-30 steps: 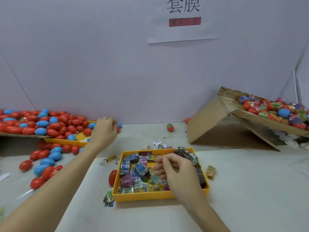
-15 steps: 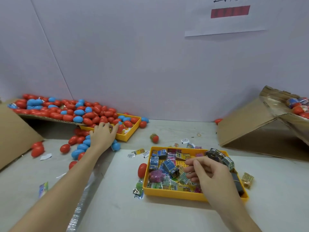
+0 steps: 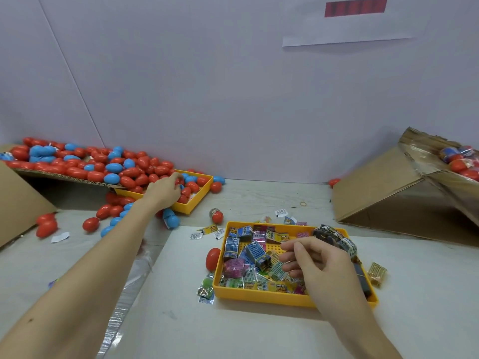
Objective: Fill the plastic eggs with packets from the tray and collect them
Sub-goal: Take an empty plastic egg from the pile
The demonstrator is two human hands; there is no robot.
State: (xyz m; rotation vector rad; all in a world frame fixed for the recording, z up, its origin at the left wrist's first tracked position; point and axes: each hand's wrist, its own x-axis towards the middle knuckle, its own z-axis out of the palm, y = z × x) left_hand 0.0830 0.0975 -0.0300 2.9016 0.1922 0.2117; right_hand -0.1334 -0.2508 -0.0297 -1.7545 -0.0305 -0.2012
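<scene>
The tabletop (image 3: pixel 259 200) carries, at its far left corner, a cardboard ramp (image 3: pixel 23 203) heaped with red and blue plastic eggs (image 3: pixel 85 167) that spill into a small yellow bin (image 3: pixel 199 195). At the far right corner a cardboard box (image 3: pixel 388 193) holds filled eggs (image 3: pixel 458 164). Near the front edge sits the yellow tray (image 3: pixel 264 297) of packets (image 3: pixel 256 255). The left hand (image 3: pixel 166 190) rests on the eggs in the bin, its grip curled over them; whether it holds one cannot be told. The right hand (image 3: pixel 318 265) hovers over the tray, grip pinched at the packets. One red egg (image 3: pixel 213 258) lies touching the tray's left wall.
</scene>
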